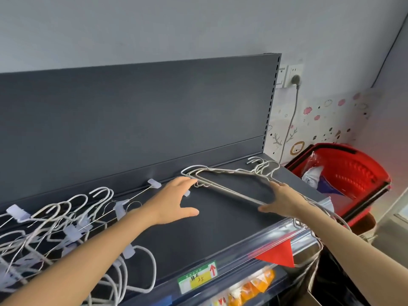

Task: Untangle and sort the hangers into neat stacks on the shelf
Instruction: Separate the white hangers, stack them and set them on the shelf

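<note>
The hanger stack [229,191] lies between the hands; left hand [176,200] and right hand [284,199] touch it, fingers straight.

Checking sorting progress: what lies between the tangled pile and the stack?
Head view: bare shelf, the left hand and a clip hanger poking from the pile.

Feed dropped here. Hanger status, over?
Left hand and right hand open, both touching stack. Stack flat on shelf, right end. Tangled pile at left, unsorted.
</note>
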{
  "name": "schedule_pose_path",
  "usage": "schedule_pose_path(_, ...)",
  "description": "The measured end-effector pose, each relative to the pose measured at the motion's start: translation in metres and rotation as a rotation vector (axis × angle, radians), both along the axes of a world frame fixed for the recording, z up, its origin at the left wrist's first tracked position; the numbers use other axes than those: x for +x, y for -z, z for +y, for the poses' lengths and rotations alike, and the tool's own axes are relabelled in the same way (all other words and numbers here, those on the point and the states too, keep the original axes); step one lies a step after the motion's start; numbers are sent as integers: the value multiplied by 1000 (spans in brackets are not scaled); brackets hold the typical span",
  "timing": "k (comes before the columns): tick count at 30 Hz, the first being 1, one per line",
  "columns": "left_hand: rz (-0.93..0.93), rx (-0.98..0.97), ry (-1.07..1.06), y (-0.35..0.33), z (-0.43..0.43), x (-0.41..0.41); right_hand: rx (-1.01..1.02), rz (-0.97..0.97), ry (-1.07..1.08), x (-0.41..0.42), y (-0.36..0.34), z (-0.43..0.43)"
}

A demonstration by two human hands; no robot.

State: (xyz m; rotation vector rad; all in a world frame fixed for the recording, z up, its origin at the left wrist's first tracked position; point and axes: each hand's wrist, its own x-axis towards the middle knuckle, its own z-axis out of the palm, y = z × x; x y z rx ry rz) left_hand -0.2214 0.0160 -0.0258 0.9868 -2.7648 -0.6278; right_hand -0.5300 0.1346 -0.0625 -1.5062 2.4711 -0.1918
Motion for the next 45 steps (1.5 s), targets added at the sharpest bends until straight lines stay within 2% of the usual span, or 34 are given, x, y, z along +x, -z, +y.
schedule_pose_path(2,17,-21,-10,-1,1,-4,-55,-19,36,-2,0,0)
schedule_pose_path(5,34,-39,-14,-1,0,-6,-142,55,38,-3,-5,0)
schedule_pose_path(8,60,-85,-29,-4,1,-5,-269,27,-39,2,-17,0)
schedule_pose_path(11,72,-252,-68,-9,3,-1,-381,-13,-174,15,-29,0)
schedule_pose_path(14,-21,-453,-100,-15,2,12,-435,-7,-321,37,-38,-5)
schedule_pose_path(17,-143,-539,-160,-19,1,36,-433,-10,-469,66,-45,-12)
schedule_pose_path(26,-183,-418,-281,-29,5,149,-448,-104,-658,176,-54,-40)
schedule_pose_path(35,-135,-392,-406,-27,22,285,-303,-55,-770,306,-55,-62)
schedule_pose_path(45,-56,-292,-742,-10,51,473,-568,-231,-755,460,-52,-83)
